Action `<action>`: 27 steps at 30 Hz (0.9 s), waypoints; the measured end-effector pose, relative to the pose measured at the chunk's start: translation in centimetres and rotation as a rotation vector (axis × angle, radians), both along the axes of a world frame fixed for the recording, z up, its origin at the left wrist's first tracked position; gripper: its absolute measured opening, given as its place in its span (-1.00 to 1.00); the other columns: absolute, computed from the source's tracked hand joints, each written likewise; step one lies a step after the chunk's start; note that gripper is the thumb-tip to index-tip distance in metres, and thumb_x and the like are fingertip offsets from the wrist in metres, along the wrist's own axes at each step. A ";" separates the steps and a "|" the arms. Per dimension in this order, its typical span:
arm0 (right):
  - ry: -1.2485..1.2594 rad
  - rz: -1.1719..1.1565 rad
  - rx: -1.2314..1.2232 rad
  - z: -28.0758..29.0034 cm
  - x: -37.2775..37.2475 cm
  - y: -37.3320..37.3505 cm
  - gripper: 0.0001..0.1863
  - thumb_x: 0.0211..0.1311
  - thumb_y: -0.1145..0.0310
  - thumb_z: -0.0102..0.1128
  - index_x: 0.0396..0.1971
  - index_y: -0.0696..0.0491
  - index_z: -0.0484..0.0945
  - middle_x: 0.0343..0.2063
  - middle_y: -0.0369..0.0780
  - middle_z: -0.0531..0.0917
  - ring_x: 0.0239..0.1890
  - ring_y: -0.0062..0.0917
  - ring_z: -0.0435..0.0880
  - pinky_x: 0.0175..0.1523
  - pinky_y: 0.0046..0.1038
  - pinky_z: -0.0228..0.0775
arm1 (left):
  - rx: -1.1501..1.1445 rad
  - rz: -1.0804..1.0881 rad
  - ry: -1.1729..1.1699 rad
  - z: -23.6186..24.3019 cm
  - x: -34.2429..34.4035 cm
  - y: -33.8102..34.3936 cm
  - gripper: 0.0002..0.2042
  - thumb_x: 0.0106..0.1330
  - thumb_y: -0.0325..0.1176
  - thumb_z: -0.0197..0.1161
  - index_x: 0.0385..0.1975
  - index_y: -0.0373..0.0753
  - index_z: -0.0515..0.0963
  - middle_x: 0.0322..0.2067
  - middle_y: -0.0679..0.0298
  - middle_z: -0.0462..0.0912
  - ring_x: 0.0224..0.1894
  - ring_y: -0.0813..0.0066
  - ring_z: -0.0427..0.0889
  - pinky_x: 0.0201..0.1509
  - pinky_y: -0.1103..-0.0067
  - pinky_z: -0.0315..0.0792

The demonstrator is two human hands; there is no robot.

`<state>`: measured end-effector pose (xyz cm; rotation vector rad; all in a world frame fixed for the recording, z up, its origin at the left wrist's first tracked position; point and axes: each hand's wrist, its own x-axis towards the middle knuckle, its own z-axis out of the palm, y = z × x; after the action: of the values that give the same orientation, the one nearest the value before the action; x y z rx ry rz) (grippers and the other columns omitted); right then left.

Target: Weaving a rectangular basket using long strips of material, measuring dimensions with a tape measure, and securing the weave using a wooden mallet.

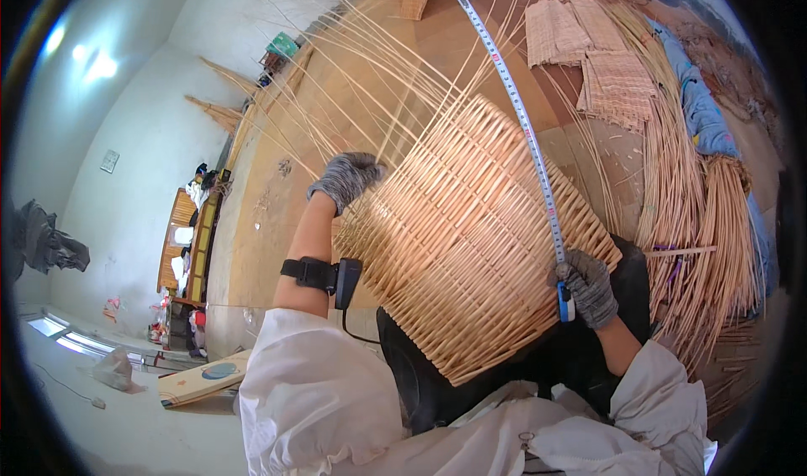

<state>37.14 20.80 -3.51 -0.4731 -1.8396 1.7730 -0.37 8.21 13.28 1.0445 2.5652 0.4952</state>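
A woven wicker panel (471,241) lies tilted across my lap, with long loose willow rods (361,73) sticking out past its far edge. My left hand (346,179), in a grey knit glove, grips the panel's left far corner where the rods leave the weave; its fingertips are partly hidden. My right hand (588,289), gloved the same way, is closed around a blue and white tape measure (565,304) near the right edge. The tape's blade (519,110) is drawn out, running up over the panel and beyond its far edge.
At the right lie long bundles of peeled rods (672,215) beside a blue cloth (698,98). Several flat woven pieces (618,81) rest at the far right. A wooden bench (197,241) with items stands by the left wall, and a long carton (206,377) lies at lower left.
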 end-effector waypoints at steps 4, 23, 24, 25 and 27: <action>-0.015 0.016 -0.008 0.0 0.1 0.1 -0.74 0.26 0.27 -0.02 -0.44 0.15 0.53 -0.58 -0.25 0.60 -0.56 -0.63 0.52 -0.40 -0.56 0.40 | -0.097 -0.044 0.656 0.1 1.7 1.9 -0.66 0.15 -0.08 0.16 -0.21 -0.18 0.57 -0.30 0.13 0.62 -0.19 0.23 0.58 -0.06 0.46 0.41; -0.024 0.018 0.166 -0.7 0.3 0.2 -0.80 0.23 0.33 -0.02 -0.44 0.13 0.53 -0.60 -0.22 0.56 -0.58 -0.52 0.55 -0.42 -0.51 0.40 | -0.038 0.560 0.593 -2.1 1.2 7.3 -0.43 0.09 -0.11 0.24 0.06 -0.32 0.35 0.09 0.21 0.40 0.03 0.19 0.47 0.07 0.46 0.36; -0.032 0.008 0.203 -0.6 0.3 0.2 -0.80 0.23 0.33 -0.02 -0.45 0.13 0.53 -0.61 -0.21 0.56 -0.58 -0.51 0.55 -0.42 -0.50 0.39 | -0.585 0.315 0.663 -1.5 0.6 7.8 -0.48 0.11 -0.17 0.21 0.05 -0.30 0.36 0.05 0.23 0.45 0.02 0.18 0.48 0.05 0.46 0.38; -0.030 0.013 0.185 -0.5 0.3 0.3 -0.80 0.22 0.34 -0.02 -0.45 0.12 0.53 -0.61 -0.20 0.55 -0.59 -0.50 0.54 -0.44 -0.51 0.39 | -0.889 0.061 0.699 -0.8 0.0 8.3 -0.53 0.14 -0.23 0.18 0.05 -0.28 0.38 0.00 0.25 0.50 0.01 0.18 0.49 0.04 0.46 0.39; 0.008 -0.016 0.220 0.1 0.6 0.4 -0.81 0.22 0.35 -0.01 -0.47 0.11 0.53 -0.62 -0.19 0.54 -0.60 -0.48 0.54 -0.47 -0.52 0.37 | -1.117 -0.191 0.736 -0.2 -0.3 8.3 -0.55 0.14 -0.25 0.17 0.04 -0.26 0.40 -0.04 0.27 0.53 0.00 0.20 0.51 0.00 0.41 0.42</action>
<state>37.71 21.17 -3.43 -0.3936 -1.9905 1.5360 -0.69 16.49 13.09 1.0510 2.5185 -1.4491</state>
